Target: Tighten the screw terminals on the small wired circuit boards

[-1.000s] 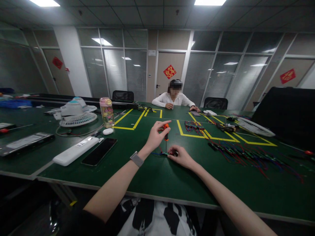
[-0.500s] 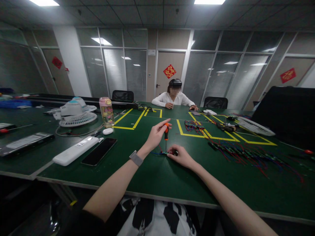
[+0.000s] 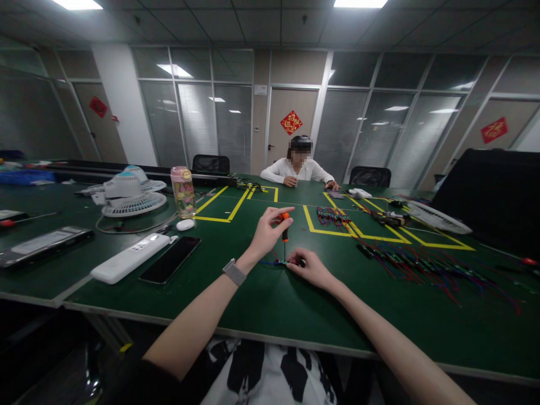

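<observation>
An upright screwdriver (image 3: 286, 232) with an orange and black handle stands with its tip down on a small circuit board (image 3: 280, 262). My left hand (image 3: 266, 233) has its fingers closed around the top of the handle. The board lies on the green table, with thin red and blue wires running off its left side. My right hand (image 3: 311, 270) pinches the board's right edge between thumb and fingertips. The fine detail under the screwdriver tip is too small to make out.
Wired circuit boards (image 3: 422, 264) lie in a row at the right, and a wire bundle (image 3: 333, 218) sits near yellow tape. Leftward are a phone (image 3: 171, 260), a white power strip (image 3: 130, 259), a bottle (image 3: 183, 192) and a fan (image 3: 133, 197). A person (image 3: 297, 169) sits opposite.
The fingers of my left hand have shifted on the screwdriver handle, with the thumb now further across it. My right hand and the board stay in place.
</observation>
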Action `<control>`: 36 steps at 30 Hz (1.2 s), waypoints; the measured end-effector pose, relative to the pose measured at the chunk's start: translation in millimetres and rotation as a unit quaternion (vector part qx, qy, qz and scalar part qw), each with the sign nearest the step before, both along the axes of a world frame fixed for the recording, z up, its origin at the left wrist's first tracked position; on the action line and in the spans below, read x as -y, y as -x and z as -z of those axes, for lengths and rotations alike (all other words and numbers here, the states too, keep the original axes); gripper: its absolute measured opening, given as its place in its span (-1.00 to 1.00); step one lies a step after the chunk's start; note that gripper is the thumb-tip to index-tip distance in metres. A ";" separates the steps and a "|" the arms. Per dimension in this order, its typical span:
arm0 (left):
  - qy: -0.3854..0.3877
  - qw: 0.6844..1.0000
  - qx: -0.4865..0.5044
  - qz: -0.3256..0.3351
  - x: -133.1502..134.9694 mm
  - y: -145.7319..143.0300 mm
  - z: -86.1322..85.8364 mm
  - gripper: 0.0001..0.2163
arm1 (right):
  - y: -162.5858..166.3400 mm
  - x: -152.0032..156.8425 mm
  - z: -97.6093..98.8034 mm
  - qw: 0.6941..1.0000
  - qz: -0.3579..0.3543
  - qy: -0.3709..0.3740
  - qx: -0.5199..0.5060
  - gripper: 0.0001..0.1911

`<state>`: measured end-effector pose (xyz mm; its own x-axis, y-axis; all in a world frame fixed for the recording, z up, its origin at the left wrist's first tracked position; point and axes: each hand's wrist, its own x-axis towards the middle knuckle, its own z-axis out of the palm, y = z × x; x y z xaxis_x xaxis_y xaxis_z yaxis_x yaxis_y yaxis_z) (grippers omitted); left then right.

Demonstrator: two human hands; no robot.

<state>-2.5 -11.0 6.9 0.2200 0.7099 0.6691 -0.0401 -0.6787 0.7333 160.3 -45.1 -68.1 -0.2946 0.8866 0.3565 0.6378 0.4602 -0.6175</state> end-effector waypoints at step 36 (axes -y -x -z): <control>-0.006 0.999 -0.022 -0.033 -2.0 1.7 -0.9 -0.70 | -3.3 -5.4 3.9 1.000 -0.007 0.004 0.010 -0.85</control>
